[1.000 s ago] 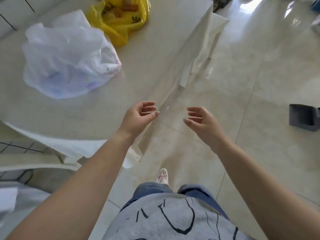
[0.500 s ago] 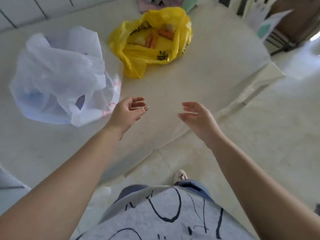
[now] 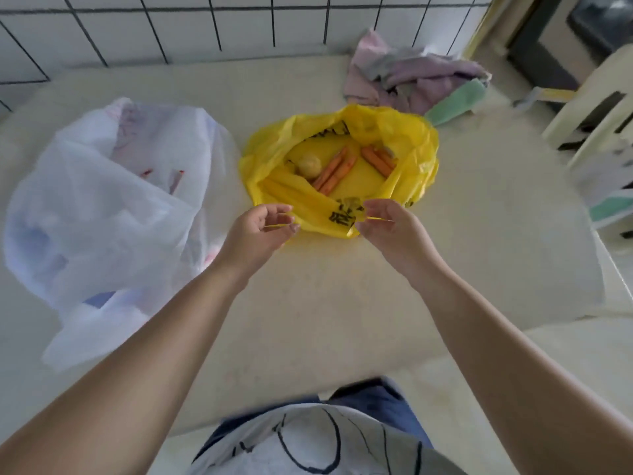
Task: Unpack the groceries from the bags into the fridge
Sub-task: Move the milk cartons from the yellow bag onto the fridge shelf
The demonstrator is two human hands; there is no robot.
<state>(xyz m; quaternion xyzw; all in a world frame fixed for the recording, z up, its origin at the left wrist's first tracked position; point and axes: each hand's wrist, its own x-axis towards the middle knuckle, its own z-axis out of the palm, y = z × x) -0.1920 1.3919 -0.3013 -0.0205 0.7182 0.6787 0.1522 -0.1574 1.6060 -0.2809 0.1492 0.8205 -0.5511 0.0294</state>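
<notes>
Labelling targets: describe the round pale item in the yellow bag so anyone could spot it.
On the table, between the white bag and the cloth pile, the yellow bag lies open. Inside, left of the carrots, sits the round item: pale yellow and ball-shaped, not long and orange.

White tiled wall [image 3: 191, 25]; beige table [image 3: 342, 303]; glossy pale floor [image 3: 565, 344]

yellow bag [image 3: 404, 138], black print, unreadable

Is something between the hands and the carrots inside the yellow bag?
Only the near rim of the yellow bag. Both the left hand and right hand are at it; beyond it the carrots lie uncovered.
</notes>
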